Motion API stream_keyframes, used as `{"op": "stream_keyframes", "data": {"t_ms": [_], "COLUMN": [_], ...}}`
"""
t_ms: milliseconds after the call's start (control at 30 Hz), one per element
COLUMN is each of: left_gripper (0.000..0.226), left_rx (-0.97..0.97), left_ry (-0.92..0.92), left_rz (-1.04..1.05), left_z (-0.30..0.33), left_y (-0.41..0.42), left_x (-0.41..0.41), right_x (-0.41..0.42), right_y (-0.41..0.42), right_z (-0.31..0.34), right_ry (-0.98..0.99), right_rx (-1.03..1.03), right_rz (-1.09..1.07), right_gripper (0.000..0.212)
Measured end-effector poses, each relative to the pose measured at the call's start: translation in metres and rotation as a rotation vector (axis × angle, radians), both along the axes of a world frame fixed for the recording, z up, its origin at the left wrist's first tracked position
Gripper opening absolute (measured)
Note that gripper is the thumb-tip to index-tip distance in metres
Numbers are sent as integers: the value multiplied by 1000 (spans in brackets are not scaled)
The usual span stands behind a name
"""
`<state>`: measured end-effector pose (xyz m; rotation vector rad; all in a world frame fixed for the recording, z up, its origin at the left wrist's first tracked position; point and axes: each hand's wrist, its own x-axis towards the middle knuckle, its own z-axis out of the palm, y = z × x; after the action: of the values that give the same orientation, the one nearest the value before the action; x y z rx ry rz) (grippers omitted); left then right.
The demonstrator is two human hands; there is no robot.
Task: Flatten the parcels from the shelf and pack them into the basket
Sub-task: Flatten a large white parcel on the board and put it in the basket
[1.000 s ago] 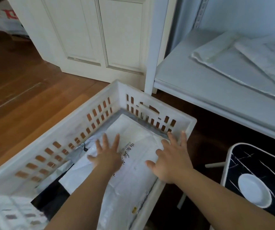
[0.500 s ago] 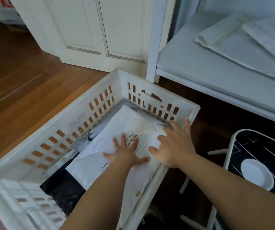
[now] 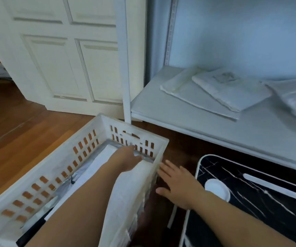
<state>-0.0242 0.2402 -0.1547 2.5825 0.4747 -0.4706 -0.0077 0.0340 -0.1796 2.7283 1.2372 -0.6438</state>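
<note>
Some parcels already lie flat in the basket (image 3: 83, 138). The left hand (image 3: 125, 158) presses the top white parcel (image 3: 133, 186) down with straight fingers. The right hand (image 3: 179, 186) hangs open outside. More parcels (image 3: 231, 90) wait on the shelf (image 3: 161, 107), so packing is not finished.

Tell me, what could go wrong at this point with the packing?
The top white parcel rides up over the basket's right rim instead of lying flat, so it could slide out or stay bunched. The left hand reaches in near the far wall while the right hand is outside the basket, so nothing presses that raised edge down. Parcels on the shelf are stacked overlapping; pulling one may drag another off.
</note>
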Motion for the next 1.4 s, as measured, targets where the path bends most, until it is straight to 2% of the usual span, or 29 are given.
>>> {"op": "stream_keyframes", "data": {"t_ms": [167, 367, 567, 667, 800, 900, 1000, 1067, 1133, 1400], "left_gripper": [65, 68, 63, 58, 49, 14, 21, 13, 19, 30], "left_rx": [8, 47, -42, -241, -621, -739, -891, -1042, -1160, -1319], "left_ry": [-70, -102, -194, -226, -271, -281, -289, -262, -234, -228], "left_rz": [-180, -373, -395, -229, 133, 294, 458, 539, 585, 720], "left_z": [53, 70, 78, 79, 75, 73, 75, 77, 77, 75], "left_y": [-79, -181, -248, -265, -271, -271, -277, -284, -291, -308], "left_x": [24, 60, 105, 131, 161, 187, 210, 224, 238, 273], "right_x": [14, 30, 54, 72, 103, 134, 161, 173, 177, 181], "right_y": [-92, -195, -259, -269, -263, -252, -244, -243, -243, -239], "right_z": [31, 63, 82, 82, 71, 64, 69, 73, 77, 91], "right_ry": [-85, -170, -235, -223, -213, -136, -49, -58, -85, -180], "right_rx": [-47, -36, -46, -49, -26, -18, -8, -40, -87, -123], "right_rz": [-207, -462, -586, -633, -622, -600, -619, -594, -563, -479], "right_gripper": [72, 69, 70, 70, 74, 73, 67, 54, 40, 26]}}
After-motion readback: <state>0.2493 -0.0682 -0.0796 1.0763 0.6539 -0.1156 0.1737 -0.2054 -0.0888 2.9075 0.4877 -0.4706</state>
